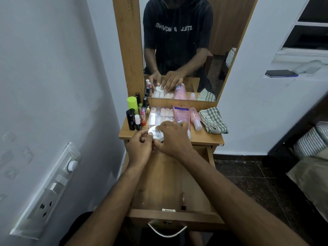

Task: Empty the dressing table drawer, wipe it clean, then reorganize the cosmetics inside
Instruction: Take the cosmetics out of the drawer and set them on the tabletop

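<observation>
Both hands meet at the front edge of the dressing table top [204, 138]. My left hand [140, 148] and my right hand [173, 137] hold a round white nail polish remover tub [156, 135] between their fingers. Below them the wooden drawer [170, 185] stands pulled out, its floor bare apart from a small brown item [182, 199] near the front. On the top lie a clear box of false nails [160, 115], a pink tube [182, 114], a pink bottle [195, 119] and a checked cloth [213, 119].
Several small bottles and lipsticks [135, 116], one with a lime green cap, stand at the top's left end. A mirror [186, 50] rises behind. A switch panel [49, 189] is on the left wall. A phone [281, 73] lies on a shelf and a bed [312, 157] is at right.
</observation>
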`<state>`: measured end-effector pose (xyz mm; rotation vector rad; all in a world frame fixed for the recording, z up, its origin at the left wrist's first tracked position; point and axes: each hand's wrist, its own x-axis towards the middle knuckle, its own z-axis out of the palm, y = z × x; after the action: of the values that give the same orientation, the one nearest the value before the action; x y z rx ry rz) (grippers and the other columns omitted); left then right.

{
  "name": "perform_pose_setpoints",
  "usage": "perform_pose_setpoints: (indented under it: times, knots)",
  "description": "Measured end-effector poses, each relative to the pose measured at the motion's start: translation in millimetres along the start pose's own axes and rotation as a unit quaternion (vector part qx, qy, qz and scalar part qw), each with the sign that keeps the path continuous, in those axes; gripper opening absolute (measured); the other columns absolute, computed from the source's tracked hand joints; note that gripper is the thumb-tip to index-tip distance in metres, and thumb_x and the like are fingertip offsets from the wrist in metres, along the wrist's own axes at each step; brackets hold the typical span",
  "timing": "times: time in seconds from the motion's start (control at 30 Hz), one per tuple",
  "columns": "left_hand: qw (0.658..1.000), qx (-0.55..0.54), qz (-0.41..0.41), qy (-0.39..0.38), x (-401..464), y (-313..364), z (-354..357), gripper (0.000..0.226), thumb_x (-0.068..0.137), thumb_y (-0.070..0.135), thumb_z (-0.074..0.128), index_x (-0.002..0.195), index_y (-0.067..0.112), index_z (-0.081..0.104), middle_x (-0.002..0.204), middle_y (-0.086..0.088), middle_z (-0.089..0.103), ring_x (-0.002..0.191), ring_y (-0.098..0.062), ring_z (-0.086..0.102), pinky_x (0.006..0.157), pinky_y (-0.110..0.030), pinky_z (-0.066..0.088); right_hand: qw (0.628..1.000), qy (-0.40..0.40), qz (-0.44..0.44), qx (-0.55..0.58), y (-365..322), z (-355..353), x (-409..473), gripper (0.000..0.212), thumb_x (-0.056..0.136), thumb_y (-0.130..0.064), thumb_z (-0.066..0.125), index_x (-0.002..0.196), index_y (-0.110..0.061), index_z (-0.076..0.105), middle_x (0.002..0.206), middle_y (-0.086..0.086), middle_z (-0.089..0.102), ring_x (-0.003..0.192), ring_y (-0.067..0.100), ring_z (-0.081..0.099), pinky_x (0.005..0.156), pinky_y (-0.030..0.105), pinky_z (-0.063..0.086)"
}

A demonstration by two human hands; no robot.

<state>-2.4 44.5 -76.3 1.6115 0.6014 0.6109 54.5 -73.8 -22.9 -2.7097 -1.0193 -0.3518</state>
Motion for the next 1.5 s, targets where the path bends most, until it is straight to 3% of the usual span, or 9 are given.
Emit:
perform_pose_setpoints:
  times: [0.27, 0.47, 0.6, 1.0, 1.1, 1.2, 1.3, 1.4, 1.5]
  knots:
    - [1.0, 0.005, 0.003, 0.004, -3, 1, -1, 0.022, 0.097, 0.026, 0.065, 0.118, 0.02, 0.071, 0.073, 0.004, 0.074, 0.057, -0.013, 0.07, 0.053, -0.028, 0.058, 1.0, -0.001, -0.005, -0.004, 0, -2, -1, 0.051, 0.088, -0.054, 0.054, 0.129, -0.025, 0.064, 0.129, -0.003, 0.065, 0.116, 0.02, 0.057, 0.095, 0.047, 0.03]
    - [1.0, 0.009, 0.012, -0.009, -6, 1, -3, 0.025, 0.099, 0.029, 0.062, 0.122, 0.02, 0.07, 0.086, -0.002, 0.076, 0.071, -0.022, 0.073, 0.07, -0.043, 0.063, 0.999, -0.008, -0.012, 0.033, 0, -6, -2, 0.05, 0.089, -0.051, 0.059, 0.131, -0.024, 0.062, 0.132, -0.002, 0.063, 0.117, 0.018, 0.058, 0.099, 0.045, 0.03]
    - [0.998, 0.027, 0.056, 0.024, -10, 8, -2, 0.024, 0.096, 0.032, 0.064, 0.119, 0.027, 0.071, 0.098, 0.019, 0.073, 0.093, 0.0, 0.07, 0.076, -0.021, 0.057, 0.995, 0.035, -0.014, 0.097, 0, -8, -3, 0.046, 0.087, -0.043, 0.063, 0.125, -0.019, 0.067, 0.126, 0.0, 0.065, 0.114, 0.019, 0.058, 0.095, 0.042, 0.033]
    - [0.991, 0.11, 0.074, 0.0, 8, 35, 19, 0.033, 0.1, 0.025, 0.062, 0.128, 0.01, 0.066, 0.072, 0.02, 0.055, 0.063, 0.031, 0.05, 0.06, 0.005, 0.035, 0.999, 0.016, 0.019, 0.027, 8, -12, 17, 0.036, 0.095, -0.04, 0.051, 0.123, -0.022, 0.064, 0.122, -0.003, 0.064, 0.11, 0.02, 0.06, 0.092, 0.045, 0.031]
    - [0.988, 0.129, 0.082, -0.01, 9, 39, 21, 0.035, 0.101, 0.028, 0.06, 0.131, 0.012, 0.065, 0.075, 0.013, 0.062, 0.064, 0.017, 0.057, 0.064, -0.001, 0.037, 1.0, 0.006, 0.021, 0.005, 8, -13, 21, 0.033, 0.096, -0.036, 0.048, 0.121, -0.021, 0.063, 0.121, -0.002, 0.063, 0.109, 0.021, 0.06, 0.096, 0.048, 0.032]
    - [0.987, 0.143, 0.072, -0.014, 12, 42, 21, 0.041, 0.101, 0.033, 0.059, 0.138, 0.016, 0.061, 0.09, 0.003, 0.072, 0.085, 0.001, 0.059, 0.081, -0.019, 0.041, 0.999, -0.032, 0.032, -0.007, 7, -15, 23, 0.041, 0.097, -0.035, 0.048, 0.135, -0.021, 0.056, 0.142, 0.001, 0.055, 0.126, 0.023, 0.054, 0.106, 0.053, 0.03]
    - [0.987, 0.149, 0.063, -0.018, 13, 42, 23, 0.045, 0.101, 0.033, 0.059, 0.141, 0.015, 0.058, 0.085, 0.005, 0.074, 0.098, -0.008, 0.066, 0.084, -0.017, 0.04, 0.998, -0.047, 0.029, -0.026, 6, -15, 23, 0.043, 0.099, -0.034, 0.047, 0.14, -0.021, 0.051, 0.147, 0.002, 0.05, 0.133, 0.023, 0.047, 0.108, 0.056, 0.029]
    - [0.986, 0.142, 0.082, -0.038, 10, 41, 23, 0.041, 0.101, 0.028, 0.059, 0.138, 0.011, 0.06, 0.056, 0.012, 0.064, 0.07, 0.006, 0.066, 0.065, -0.009, 0.043, 0.996, -0.074, 0.024, -0.036, 5, -18, 24, 0.05, 0.095, -0.034, 0.054, 0.142, -0.021, 0.047, 0.147, 0.002, 0.047, 0.137, 0.023, 0.039, 0.107, 0.056, 0.03]
    - [0.988, 0.107, 0.095, -0.053, 1, 40, 19, 0.042, 0.101, 0.027, 0.059, 0.141, 0.017, 0.054, 0.065, 0.008, 0.07, 0.054, -0.005, 0.068, 0.063, -0.03, 0.06, 0.999, -0.043, 0.014, -0.015, 5, -27, 17, 0.059, 0.094, -0.034, 0.057, 0.149, -0.02, 0.04, 0.154, 0.002, 0.042, 0.142, 0.024, 0.034, 0.108, 0.051, 0.029]
